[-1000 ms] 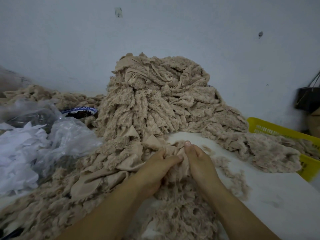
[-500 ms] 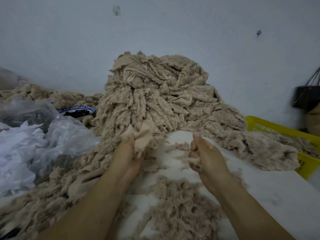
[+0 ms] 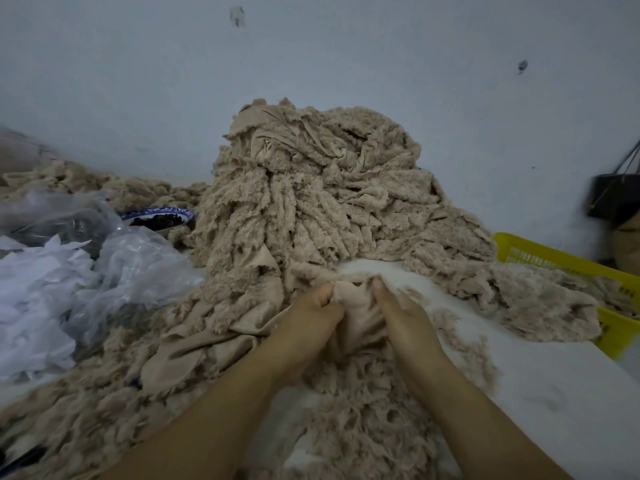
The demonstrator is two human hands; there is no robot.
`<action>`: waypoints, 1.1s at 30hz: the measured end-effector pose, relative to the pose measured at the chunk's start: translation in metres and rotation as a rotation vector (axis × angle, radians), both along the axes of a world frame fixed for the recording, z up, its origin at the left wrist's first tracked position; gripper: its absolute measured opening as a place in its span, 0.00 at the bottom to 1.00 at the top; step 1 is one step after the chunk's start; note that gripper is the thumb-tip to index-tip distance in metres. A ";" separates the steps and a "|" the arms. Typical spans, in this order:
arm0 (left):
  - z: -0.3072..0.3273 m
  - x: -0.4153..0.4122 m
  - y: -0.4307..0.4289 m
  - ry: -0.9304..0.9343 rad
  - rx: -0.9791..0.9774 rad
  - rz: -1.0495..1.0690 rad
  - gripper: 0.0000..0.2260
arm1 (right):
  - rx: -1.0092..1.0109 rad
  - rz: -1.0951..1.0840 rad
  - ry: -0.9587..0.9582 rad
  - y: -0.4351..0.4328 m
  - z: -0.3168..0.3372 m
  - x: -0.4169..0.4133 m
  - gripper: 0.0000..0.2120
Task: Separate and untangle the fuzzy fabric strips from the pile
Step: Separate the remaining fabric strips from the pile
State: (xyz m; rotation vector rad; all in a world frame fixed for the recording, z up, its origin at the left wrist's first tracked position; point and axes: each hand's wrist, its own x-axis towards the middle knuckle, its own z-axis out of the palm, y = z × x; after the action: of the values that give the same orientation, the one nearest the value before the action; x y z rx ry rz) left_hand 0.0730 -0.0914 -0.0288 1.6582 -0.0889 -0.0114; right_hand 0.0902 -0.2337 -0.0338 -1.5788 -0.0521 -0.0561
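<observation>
A tall pile of beige fuzzy fabric strips [image 3: 311, 202] rises against the wall at the centre of the white table [image 3: 554, 393]. At its foot, my left hand [image 3: 308, 323] and my right hand [image 3: 401, 313] sit close together, both pinching the same beige strip [image 3: 353, 299] between thumb and fingers. The strip's smooth back faces up between the hands. Loose fuzzy scraps [image 3: 363, 410] lie under my wrists and forearms.
Crumpled clear plastic bags and white scraps [image 3: 69, 278] fill the left side. A blue-patterned bowl [image 3: 157, 218] sits behind them. A yellow basket [image 3: 568, 265] holding more beige strips stands at the right edge. A dark bag [image 3: 613, 199] hangs on the wall.
Half a second ago my hands were apart, the left one lifting a strip toward the pile. Now they have come together again low on the table, both pinching one strip.
</observation>
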 end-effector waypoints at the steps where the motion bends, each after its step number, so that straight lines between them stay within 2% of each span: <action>1: -0.002 0.000 0.001 0.013 0.044 -0.012 0.11 | 0.059 -0.039 0.000 -0.002 0.001 0.002 0.20; 4: -0.008 0.000 0.001 0.098 0.129 -0.051 0.10 | 0.237 -0.061 0.044 -0.008 0.008 0.003 0.20; 6: -0.006 0.002 0.001 0.150 -0.009 -0.035 0.10 | 0.223 -0.032 0.024 -0.009 0.010 0.000 0.21; 7: -0.004 0.003 0.000 0.175 -0.146 -0.032 0.09 | 0.165 -0.026 0.010 -0.009 0.010 -0.001 0.21; 10: 0.002 0.008 0.003 0.258 -0.538 -0.067 0.23 | -0.167 0.034 -0.065 -0.002 0.009 -0.009 0.21; 11: 0.004 0.009 0.007 0.267 -0.631 -0.072 0.23 | -0.308 0.096 -0.126 0.001 0.009 -0.013 0.19; 13: 0.007 0.012 0.018 0.258 -0.790 -0.028 0.17 | -0.560 0.220 -0.232 0.004 0.004 -0.017 0.21; 14: 0.008 0.015 0.025 0.241 -0.868 0.013 0.13 | -0.620 0.231 -0.253 0.004 0.002 -0.016 0.22; 15: 0.009 0.018 0.032 0.222 -0.952 0.070 0.10 | -0.630 0.205 -0.265 0.002 0.002 -0.015 0.23; 17: 0.007 0.022 0.044 0.188 -1.073 0.175 0.08 | -0.523 0.081 -0.232 -0.002 0.003 -0.010 0.25; 19: 0.005 0.023 0.050 0.165 -1.111 0.207 0.08 | -0.405 -0.051 -0.203 -0.005 0.006 -0.008 0.27; 21: 0.005 0.023 0.050 0.150 -1.149 0.183 0.12 | -0.374 -0.135 -0.225 -0.006 0.007 -0.008 0.26; 25: 0.007 0.021 0.045 0.125 -1.063 0.129 0.14 | -0.345 -0.194 -0.239 -0.010 0.005 -0.004 0.25; 28: 0.005 0.016 0.030 0.110 -0.772 0.041 0.15 | -0.228 -0.094 -0.251 -0.005 0.006 -0.006 0.17; 31: 0.004 0.008 0.009 0.094 -0.484 -0.022 0.18 | -0.205 0.122 -0.241 0.006 0.004 -0.008 0.24; 33: 0.003 0.005 0.004 0.060 -0.377 -0.037 0.12 | -0.270 0.211 -0.206 0.010 -0.003 -0.007 0.28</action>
State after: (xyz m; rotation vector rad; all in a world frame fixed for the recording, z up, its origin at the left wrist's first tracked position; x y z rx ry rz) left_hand 0.0780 -0.0877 -0.0262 1.2780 -0.0711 -0.0680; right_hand 0.0834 -0.2234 -0.0369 -1.8240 -0.4016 -0.0476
